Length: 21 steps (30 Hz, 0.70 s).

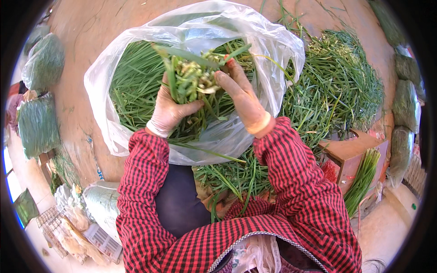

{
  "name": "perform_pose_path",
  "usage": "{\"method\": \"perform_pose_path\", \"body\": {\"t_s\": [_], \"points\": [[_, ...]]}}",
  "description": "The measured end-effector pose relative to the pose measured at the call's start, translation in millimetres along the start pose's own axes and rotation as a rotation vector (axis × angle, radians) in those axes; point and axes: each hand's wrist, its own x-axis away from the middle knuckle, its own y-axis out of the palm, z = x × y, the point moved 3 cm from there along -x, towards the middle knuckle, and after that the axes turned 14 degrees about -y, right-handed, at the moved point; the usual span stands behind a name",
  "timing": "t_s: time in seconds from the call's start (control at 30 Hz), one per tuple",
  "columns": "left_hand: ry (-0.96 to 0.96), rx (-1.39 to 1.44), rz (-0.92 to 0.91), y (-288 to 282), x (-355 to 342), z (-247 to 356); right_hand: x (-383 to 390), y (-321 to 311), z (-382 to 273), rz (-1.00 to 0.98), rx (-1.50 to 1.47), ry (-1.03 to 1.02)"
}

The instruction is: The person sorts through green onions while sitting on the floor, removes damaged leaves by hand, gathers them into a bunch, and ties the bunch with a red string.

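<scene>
My left hand (169, 108), in a thin pale glove, is closed around a bunch of garlic chives (195, 75) with its pale stem ends facing me. Gloved too, my right hand (246, 98) is at the right side of that bunch, fingers stretched and apart, tips by the stem ends and a loose broad leaf. Its palm is turned away from view. Both hands are over a large clear plastic bag (102, 100), whose mouth is spread wide. More long green chives (139, 77) lie inside it, mostly pointing the same way.
A big heap of loose chives (337, 77) lies right of the bag. Nearer stand a brown wooden stool (350, 148) and an upright chive bundle (364, 179). Packed bags line the left (38, 125) and right (404, 104). A wire rack (50, 225) is at lower left.
</scene>
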Motion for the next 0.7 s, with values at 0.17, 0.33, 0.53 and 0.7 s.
{"method": "perform_pose_path", "body": {"t_s": [0.17,0.33,0.53,0.7], "points": [[0.051,-0.445,0.056,8.4,1.6,12.3,10.8,23.5,10.5,-0.028,0.437,-0.252],[-0.163,0.477,-0.122,22.2,10.1,21.8,25.6,49.8,3.9,-0.220,0.850,-0.447],[0.072,-0.122,0.050,-3.3,1.8,34.3,21.9,61.5,-12.7,-0.343,0.749,-0.524],[-0.014,-0.083,0.039,-0.7,5.3,40.5,2.0,2.4,-19.7,-0.096,0.940,-0.665]]}}
